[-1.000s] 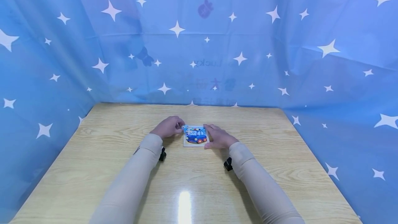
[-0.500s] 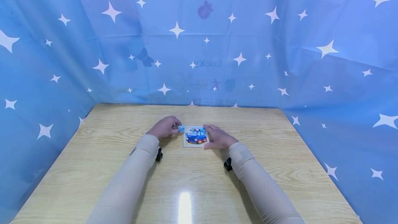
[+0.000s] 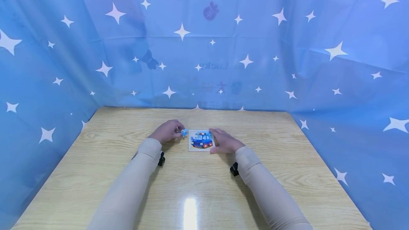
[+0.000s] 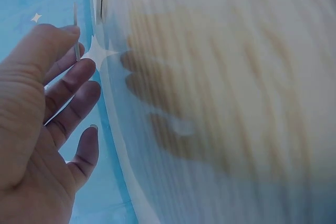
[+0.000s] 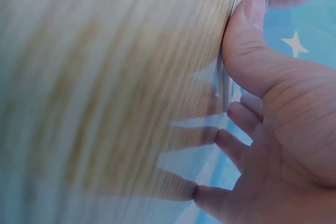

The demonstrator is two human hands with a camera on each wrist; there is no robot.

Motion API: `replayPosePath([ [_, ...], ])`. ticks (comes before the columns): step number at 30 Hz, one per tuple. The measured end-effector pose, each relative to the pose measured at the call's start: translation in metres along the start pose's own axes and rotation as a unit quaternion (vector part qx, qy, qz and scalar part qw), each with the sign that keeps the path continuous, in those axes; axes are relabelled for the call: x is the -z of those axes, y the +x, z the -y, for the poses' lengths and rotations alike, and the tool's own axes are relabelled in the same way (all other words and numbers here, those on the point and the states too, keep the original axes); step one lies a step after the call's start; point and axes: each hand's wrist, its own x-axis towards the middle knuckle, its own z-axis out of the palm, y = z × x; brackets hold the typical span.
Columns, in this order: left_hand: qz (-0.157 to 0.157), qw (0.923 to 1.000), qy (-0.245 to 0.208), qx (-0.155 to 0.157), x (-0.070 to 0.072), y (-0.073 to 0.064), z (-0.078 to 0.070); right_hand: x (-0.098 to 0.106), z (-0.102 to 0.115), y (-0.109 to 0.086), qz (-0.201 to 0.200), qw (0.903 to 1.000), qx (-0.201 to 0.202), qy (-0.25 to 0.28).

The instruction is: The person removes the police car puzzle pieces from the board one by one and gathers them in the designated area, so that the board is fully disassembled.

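Note:
A flat picture puzzle board (image 3: 201, 140), showing a blue cartoon police car in a pale frame, lies on the wooden table. Just left of the board, my left hand (image 3: 167, 131) pinches a small light-blue puzzle piece (image 3: 184, 132) between thumb and fingers. Seen edge-on in the left wrist view, that puzzle piece (image 4: 75, 17) is a thin sliver held above the tabletop. My right hand (image 3: 225, 141) holds the board at its right side, thumb at the near edge and index finger at the far edge. Its other fingertips touch the table in the right wrist view.
The wooden table (image 3: 204, 180) reaches back to a blue curtain (image 3: 204, 52) with white stars, which encloses the back and both sides. A black wrist camera (image 3: 162, 159) sits under the left wrist, another black camera (image 3: 234, 169) under the right.
My left hand has drawn back a little to the left with the puzzle piece, which now stands apart from the board's upper left corner. The right hand and the board have stayed in place.

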Motion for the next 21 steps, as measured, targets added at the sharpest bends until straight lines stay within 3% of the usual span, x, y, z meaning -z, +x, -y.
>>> replayPosePath([
  [21,0.007,1.0,0.001,0.007,0.0091,-0.0049,0.0044,-0.0006,0.0007,0.0,-0.002,1.0,-0.001,0.0],
])
